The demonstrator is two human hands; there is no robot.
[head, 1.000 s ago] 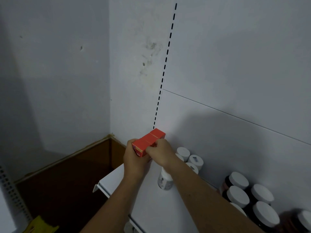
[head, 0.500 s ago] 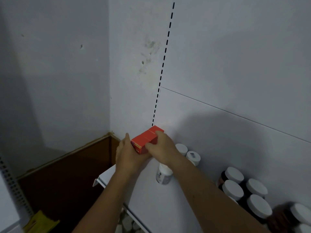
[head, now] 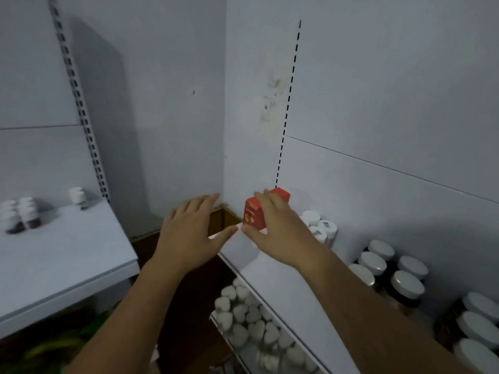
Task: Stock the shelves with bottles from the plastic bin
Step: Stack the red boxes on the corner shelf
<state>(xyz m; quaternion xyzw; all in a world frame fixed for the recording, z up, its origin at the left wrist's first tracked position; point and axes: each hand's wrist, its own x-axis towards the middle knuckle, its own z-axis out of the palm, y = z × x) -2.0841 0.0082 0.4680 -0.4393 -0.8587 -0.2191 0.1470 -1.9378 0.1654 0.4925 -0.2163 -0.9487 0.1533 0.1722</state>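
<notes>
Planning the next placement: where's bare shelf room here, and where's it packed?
Free: front strip of the right shelf, between the red box and the dark jars; most of the left shelf, in front of its bottles. Crowded: white-capped bottles behind the box; heart-shaped lids below.

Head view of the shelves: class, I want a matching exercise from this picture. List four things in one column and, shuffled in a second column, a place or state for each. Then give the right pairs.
Column one
1. red box
2. left hand
3. heart-shaped white lids
4. dark jars with round white lids

Column two
A. open, fingers straight, apart from the box
B. at the right of the white shelf
C. beneath that shelf, packed close together
D. at that shelf's left end, gripped by the right hand

Pairs: 1-D, 2-A, 3-C, 4-B
</notes>
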